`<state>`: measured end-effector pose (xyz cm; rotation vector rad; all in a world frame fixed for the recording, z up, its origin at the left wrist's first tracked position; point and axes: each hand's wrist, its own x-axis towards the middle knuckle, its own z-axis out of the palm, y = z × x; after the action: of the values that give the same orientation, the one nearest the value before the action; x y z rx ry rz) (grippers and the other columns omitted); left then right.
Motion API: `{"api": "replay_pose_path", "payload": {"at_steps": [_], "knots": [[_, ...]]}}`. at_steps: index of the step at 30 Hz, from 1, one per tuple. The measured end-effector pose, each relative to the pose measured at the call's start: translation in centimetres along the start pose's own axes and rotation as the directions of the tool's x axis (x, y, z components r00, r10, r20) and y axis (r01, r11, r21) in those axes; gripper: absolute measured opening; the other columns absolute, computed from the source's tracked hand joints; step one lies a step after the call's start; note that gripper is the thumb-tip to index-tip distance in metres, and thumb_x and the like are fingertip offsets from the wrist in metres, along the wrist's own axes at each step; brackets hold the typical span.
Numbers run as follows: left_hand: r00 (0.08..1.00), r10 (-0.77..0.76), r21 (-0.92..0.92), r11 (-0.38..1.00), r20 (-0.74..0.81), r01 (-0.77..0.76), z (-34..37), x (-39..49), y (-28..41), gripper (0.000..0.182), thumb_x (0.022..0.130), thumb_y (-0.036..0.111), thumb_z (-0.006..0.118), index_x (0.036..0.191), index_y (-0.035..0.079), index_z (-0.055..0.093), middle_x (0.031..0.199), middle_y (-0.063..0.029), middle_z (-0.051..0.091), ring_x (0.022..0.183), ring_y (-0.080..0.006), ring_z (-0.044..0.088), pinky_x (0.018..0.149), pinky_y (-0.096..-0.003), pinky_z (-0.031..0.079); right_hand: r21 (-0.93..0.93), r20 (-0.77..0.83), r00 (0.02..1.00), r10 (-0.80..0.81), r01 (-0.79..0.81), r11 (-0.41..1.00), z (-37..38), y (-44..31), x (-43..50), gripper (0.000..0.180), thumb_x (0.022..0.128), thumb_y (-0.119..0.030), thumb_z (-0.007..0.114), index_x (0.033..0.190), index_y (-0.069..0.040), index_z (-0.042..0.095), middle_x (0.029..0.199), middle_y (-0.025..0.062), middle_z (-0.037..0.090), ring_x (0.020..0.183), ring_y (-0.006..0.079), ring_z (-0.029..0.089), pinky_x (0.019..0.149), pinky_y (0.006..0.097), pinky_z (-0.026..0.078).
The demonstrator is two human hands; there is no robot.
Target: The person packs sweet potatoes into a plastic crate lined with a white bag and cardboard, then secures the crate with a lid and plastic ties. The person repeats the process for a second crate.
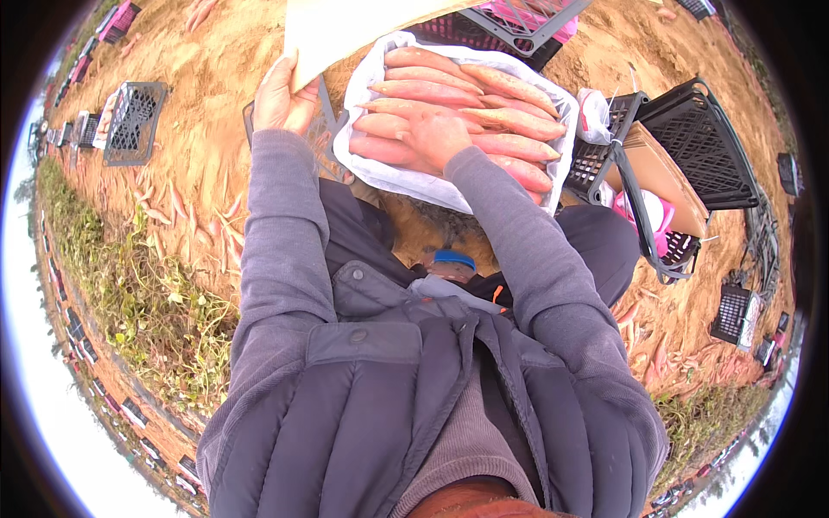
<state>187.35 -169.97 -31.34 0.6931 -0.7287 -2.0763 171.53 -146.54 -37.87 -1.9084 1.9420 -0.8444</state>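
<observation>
A crate lined with white sheeting point(396, 186) stands before me, filled with sweet potatoes point(511, 146) laid in rows. My right hand point(435, 137) rests on the sweet potatoes near the middle of the crate, its fingers partly bent over them; whether it grips one is unclear. My left hand point(285, 97) holds the lower left corner of a pale sheet, seemingly cardboard point(343, 32), up to the left of the crate. The thumb is on the sheet's edge, and part of the sheet runs beyond the top of the view.
At the right, a black plastic crate point(703, 146) leans beside folded cardboard point(660, 175) and a pink bag point(662, 220). More crates point(524, 29) stand beyond the lined one. Loose sweet potatoes point(178, 201) and cut vines point(162, 311) lie on the soil at the left.
</observation>
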Motion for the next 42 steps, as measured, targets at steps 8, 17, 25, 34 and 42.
{"api": "replay_pose_path", "payload": {"at_steps": [8,17,25,34,42], "knots": [[0.998,-0.031,0.131,0.991,0.056,0.024,0.0,0.2,-0.1,0.021,0.1,0.006,0.063,0.118,-0.004,0.062,0.114,-0.0129,0.07,0.1,-0.0215,0.071,0.081,-0.0349,0.06,0.21,0.061,0.956,0.285,-0.292,0.933,1.2,4.5,-2.0,0.039,0.096,-0.021,0.062,0.135,-0.015,0.061,0.133,0.0116,0.065,0.132,0.0328,0.056,0.107,0.0435,0.047],[0.988,-0.088,0.277,0.96,0.127,0.049,0.6,0.1,-0.9,0.028,0.104,0.009,0.056,0.127,-0.006,0.059,0.126,-0.0159,0.067,0.112,-0.0239,0.068,0.095,-0.0381,0.059,-0.12,0.172,0.922,0.346,-0.329,0.936,4.6,7.7,-4.2,0.047,0.095,-0.027,0.065,0.14,-0.011,0.058,0.129,0.0159,0.064,0.125,0.0335,0.057,0.107,0.044,0.046],[0.963,-0.225,0.342,0.925,0.149,0.163,-0.6,0.2,-1.3,0.023,0.101,0.01,0.064,0.12,-0.003,0.062,0.113,-0.0125,0.071,0.1,-0.0214,0.072,0.086,-0.0377,0.061,-0.369,0.072,0.968,0.241,-0.198,0.908,5.5,7.6,-6.5,0.049,0.096,-0.03,0.066,0.141,-0.012,0.058,0.137,0.0156,0.06,0.13,0.0302,0.055,0.112,0.0419,0.043],[0.903,-0.411,0.506,0.809,0.124,0.299,-2.0,1.1,-4.4,0.03,0.103,0.014,0.063,0.128,-0.001,0.057,0.122,-0.0126,0.067,0.108,-0.0219,0.069,0.092,-0.0393,0.06,0.085,0.611,0.714,0.341,-0.487,0.869,-7.2,2.5,-12.2,0.043,0.098,-0.015,0.067,0.139,-0.001,0.062,0.133,0.014,0.068,0.119,0.0255,0.066,0.102,0.0328,0.054],[0.821,-0.526,0.927,0.145,-0.223,0.345,-4.1,-0.1,-7.2,0.029,0.099,0.023,0.064,0.114,-0.001,0.067,0.103,-0.0127,0.074,0.087,-0.0233,0.075,0.072,-0.041,0.065,0.81,0.218,0.888,0.404,-0.396,0.433,-14.3,1.8,-16.1,0.045,0.098,-0.016,0.071,0.138,0.002,0.06,0.126,0.0128,0.07,0.114,0.0217,0.068,0.102,0.0348,0.053]]}}
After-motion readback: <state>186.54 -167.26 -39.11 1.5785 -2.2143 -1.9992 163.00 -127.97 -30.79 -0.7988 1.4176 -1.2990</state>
